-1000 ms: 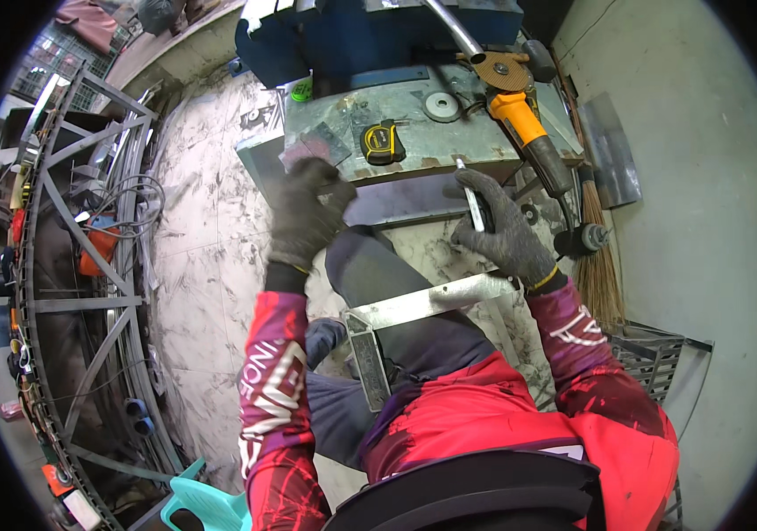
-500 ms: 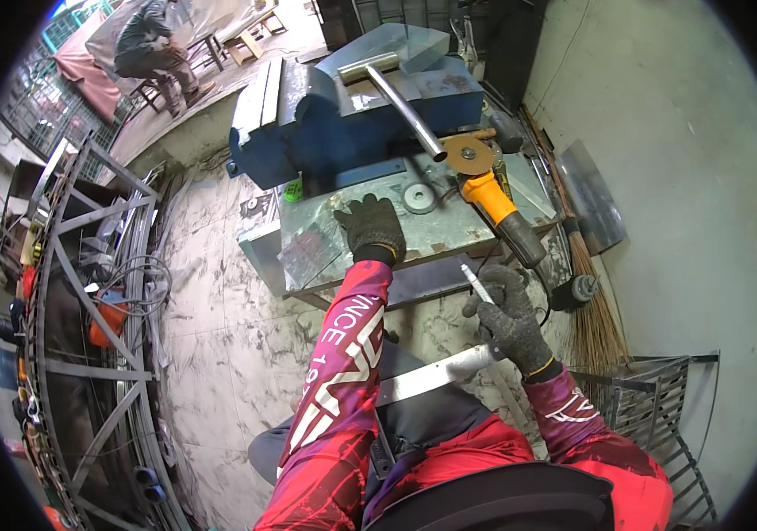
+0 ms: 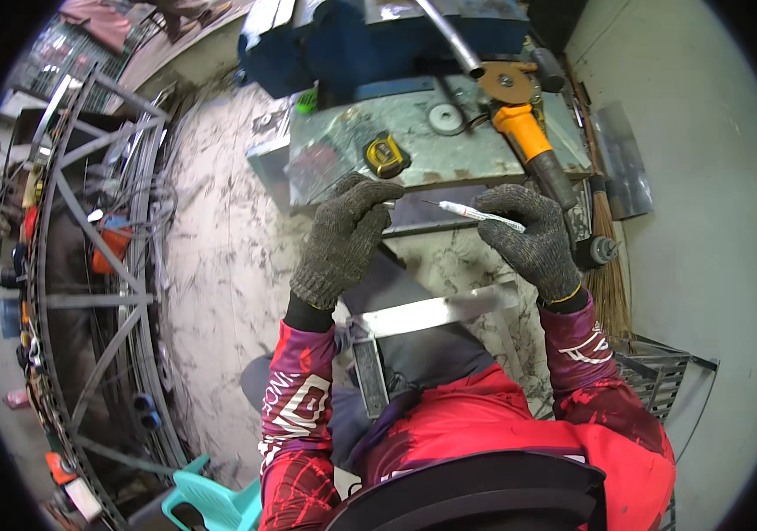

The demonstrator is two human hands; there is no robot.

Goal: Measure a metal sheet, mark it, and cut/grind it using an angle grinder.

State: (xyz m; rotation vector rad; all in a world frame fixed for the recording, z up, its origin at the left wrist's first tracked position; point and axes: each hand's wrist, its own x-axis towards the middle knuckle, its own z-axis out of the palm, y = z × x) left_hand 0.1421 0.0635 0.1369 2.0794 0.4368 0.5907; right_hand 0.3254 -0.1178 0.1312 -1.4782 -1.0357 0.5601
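Observation:
My right hand (image 3: 533, 237), in a dark grey knit glove, is closed round a white marker (image 3: 476, 213). The marker's thin tip is bare and points left. Facing it, my left hand (image 3: 338, 239), gloved alike, pinches a small pale piece that looks like the marker's cap (image 3: 389, 204). A short gap parts the two. Below, a metal square (image 3: 436, 310) lies across my thigh, its blade pointing right and its stock toward me. A yellow and black tape measure (image 3: 385, 155) rests on the metal bench (image 3: 422, 168) just beyond my left hand.
An orange angle grinder (image 3: 522, 133) with a brown disc lies on the bench's right side. Near it are a grey disc (image 3: 445, 119) and a steel bar (image 3: 453, 35). A blue vise (image 3: 352, 44) stands behind. At left is a metal rack (image 3: 99, 301); a broom (image 3: 608, 257) leans right.
My left hand has come back from the bench to the marker, leaving the tape measure in sight. The cap has come off the marker. The view has tilted down.

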